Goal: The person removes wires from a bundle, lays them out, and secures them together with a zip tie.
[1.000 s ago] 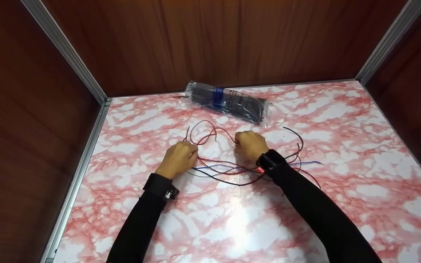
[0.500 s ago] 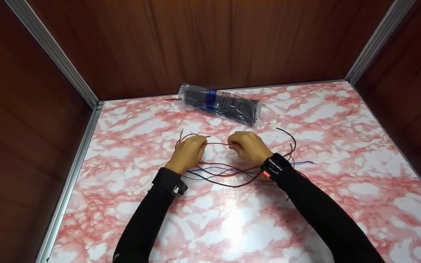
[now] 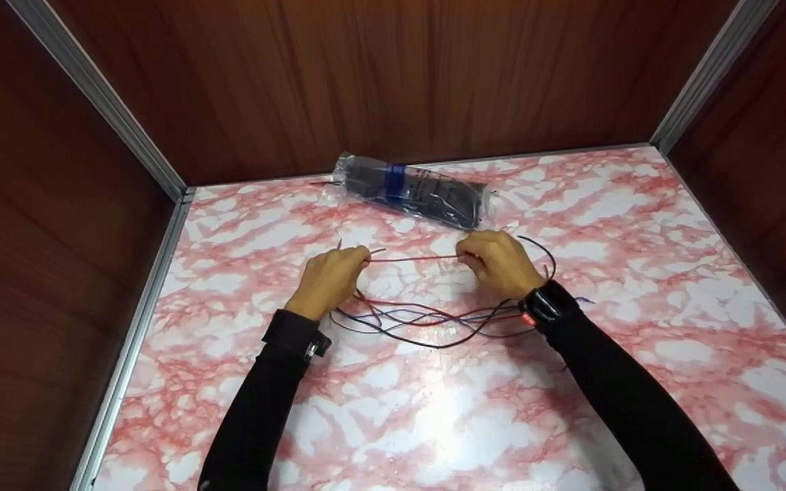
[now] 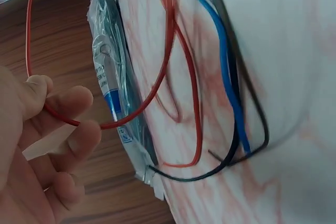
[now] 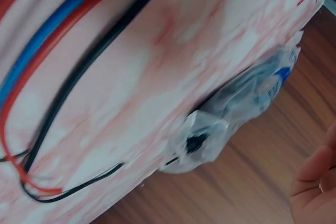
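A thin red wire (image 3: 413,259) runs nearly straight between the two hands, above the table. My left hand (image 3: 328,281) pinches it between thumb and fingers; in the left wrist view the red wire (image 4: 63,121) passes over the fingers and bends down toward the table. My right hand (image 3: 502,264) holds the other part with curled fingers, which the right wrist view catches only at its edge. Under and between the wrists lie several loose wires, among them a black wire (image 3: 437,346), a blue wire (image 4: 226,61) and another red wire (image 4: 195,98).
A clear plastic bag (image 3: 427,194) with a blue label and dark contents lies at the back of the marbled table (image 3: 379,416). Dark wood-look panels (image 3: 393,82) with metal edge strips enclose the back and both sides.
One second ago the red wire lay looped between the hands. The hands first drew closer, then moved apart, and the wire is now stretched out. The bag stays in place.
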`<action>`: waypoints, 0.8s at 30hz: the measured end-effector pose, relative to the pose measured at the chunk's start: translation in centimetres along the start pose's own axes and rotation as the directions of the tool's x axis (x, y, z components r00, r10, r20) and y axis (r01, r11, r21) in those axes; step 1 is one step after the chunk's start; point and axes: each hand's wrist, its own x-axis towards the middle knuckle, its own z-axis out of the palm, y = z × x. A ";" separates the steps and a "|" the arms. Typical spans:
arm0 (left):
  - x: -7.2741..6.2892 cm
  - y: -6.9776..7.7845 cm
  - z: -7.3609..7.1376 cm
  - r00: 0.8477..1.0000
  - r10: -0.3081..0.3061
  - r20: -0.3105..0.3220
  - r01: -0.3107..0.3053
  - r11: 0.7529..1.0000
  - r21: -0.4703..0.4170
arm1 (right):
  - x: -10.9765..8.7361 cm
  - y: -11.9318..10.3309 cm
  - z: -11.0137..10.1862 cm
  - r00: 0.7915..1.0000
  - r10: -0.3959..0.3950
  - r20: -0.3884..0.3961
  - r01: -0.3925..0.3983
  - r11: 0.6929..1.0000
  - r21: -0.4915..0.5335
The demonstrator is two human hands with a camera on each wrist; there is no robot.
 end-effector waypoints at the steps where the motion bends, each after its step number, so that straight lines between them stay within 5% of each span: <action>1: 0.1 0.0 -0.2 1.000 0.010 -0.006 -0.010 1.000 0.016 | -0.1 0.2 -0.2 1.000 0.001 -0.005 -0.001 1.000 -0.005; 11: -0.2 -1.1 -1.3 0.995 0.071 -0.065 -0.070 0.997 0.021 | -1.6 1.4 -2.3 0.998 0.027 -0.053 -0.029 0.999 -0.038; 18: -0.9 -1.7 -1.5 0.996 0.026 -0.084 -0.035 0.993 -0.115 | -3.5 3.1 -3.9 0.988 0.130 -0.078 -0.134 0.990 -0.046; 21: -0.8 -1.6 -1.2 0.998 -0.045 -0.035 0.034 0.962 -0.272 | -4.2 3.6 -4.6 0.981 0.174 -0.087 -0.178 0.983 -0.045; 24: -0.5 -1.5 -1.0 0.994 -0.105 0.000 0.095 0.898 -0.430 | -4.6 3.9 -5.0 0.980 0.181 -0.076 -0.185 0.982 -0.042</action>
